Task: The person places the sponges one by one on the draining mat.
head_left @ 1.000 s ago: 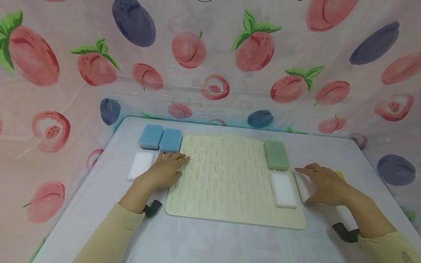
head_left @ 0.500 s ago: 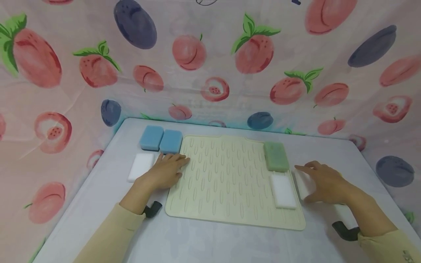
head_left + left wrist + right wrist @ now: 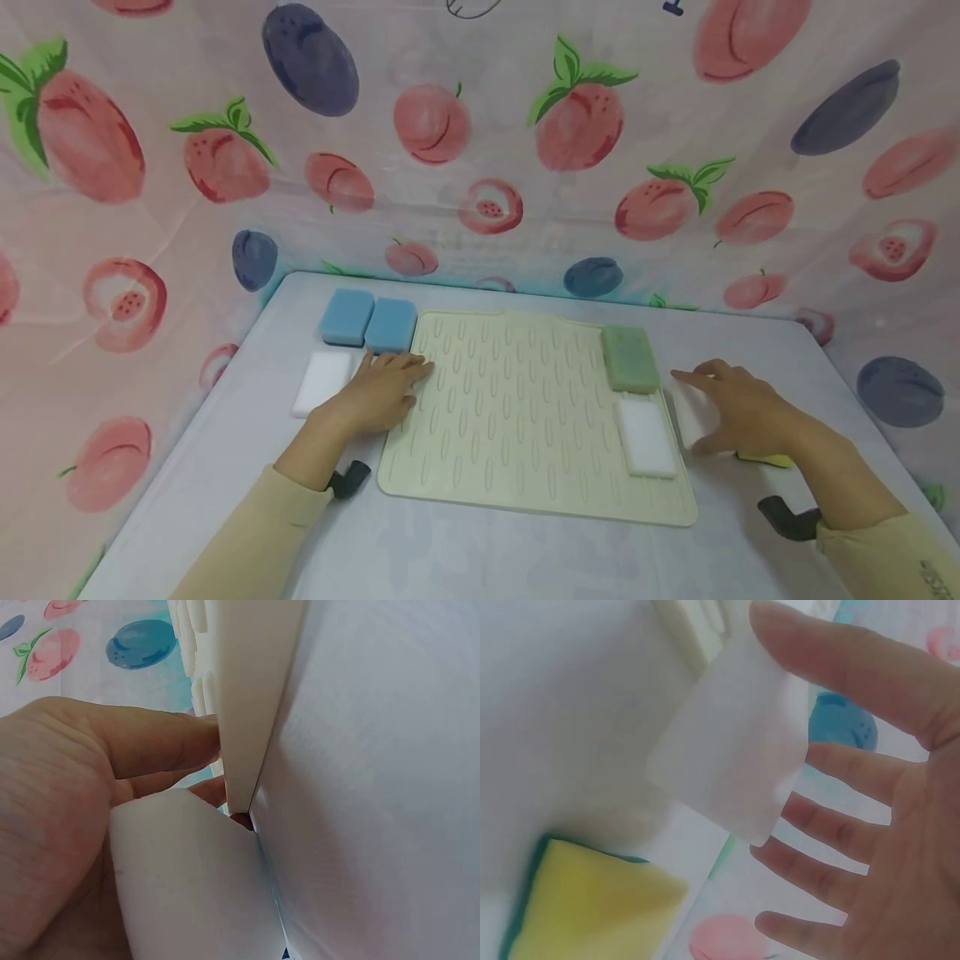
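My left hand (image 3: 378,392) rests at the left edge of the cream ribbed mat (image 3: 517,408), its fingertips on the rim. A white sponge (image 3: 187,877) lies beneath that palm, mostly hidden in the head view. To the right of the mat, my right hand (image 3: 742,408) holds another white sponge (image 3: 731,742) between thumb and fingers, raised a little off the table. Below it lies a yellow sponge with a green scouring side (image 3: 592,907), largely covered by the hand in the head view. On the mat's right side sit a green sponge (image 3: 630,358) and a white sponge (image 3: 647,436).
Two blue sponges (image 3: 347,317) stand side by side at the back left, close to the mat's corner. A white sponge (image 3: 322,383) lies left of my left hand. A fruit-print cloth (image 3: 487,133) hangs behind the white table (image 3: 525,558).
My right hand has shifted slightly away from me with the white sponge, and the yellow sponge's near edge now shows below it. My left hand has stayed in place.
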Tool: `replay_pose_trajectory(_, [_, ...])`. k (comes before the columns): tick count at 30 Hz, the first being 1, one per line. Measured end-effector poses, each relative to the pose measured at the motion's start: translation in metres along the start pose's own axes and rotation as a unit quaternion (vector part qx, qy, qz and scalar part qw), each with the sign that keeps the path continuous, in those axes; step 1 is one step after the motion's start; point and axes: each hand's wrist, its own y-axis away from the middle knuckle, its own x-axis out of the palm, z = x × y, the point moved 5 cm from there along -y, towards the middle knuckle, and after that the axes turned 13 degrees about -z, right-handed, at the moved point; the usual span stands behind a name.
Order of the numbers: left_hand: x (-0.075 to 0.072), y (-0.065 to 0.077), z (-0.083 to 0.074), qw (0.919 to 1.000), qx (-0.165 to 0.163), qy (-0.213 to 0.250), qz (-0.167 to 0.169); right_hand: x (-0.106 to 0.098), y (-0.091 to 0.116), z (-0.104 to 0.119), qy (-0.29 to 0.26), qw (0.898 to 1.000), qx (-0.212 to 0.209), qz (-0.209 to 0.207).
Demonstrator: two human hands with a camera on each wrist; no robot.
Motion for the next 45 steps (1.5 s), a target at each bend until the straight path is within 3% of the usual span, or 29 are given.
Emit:
replay_pose_trajectory(22, [-0.001,0.001,-0.001,1.0000,0.003,-0.005,-0.002,-0.020,-0.020,0.019,-0.010,1.000,-0.009,-0.003])
replay_pose_trajectory(45, [0.000,0.001,-0.001,1.0000,-0.001,0.004,-0.005,-0.032,-0.042,0.043,-0.007,0.998,-0.057,-0.033])
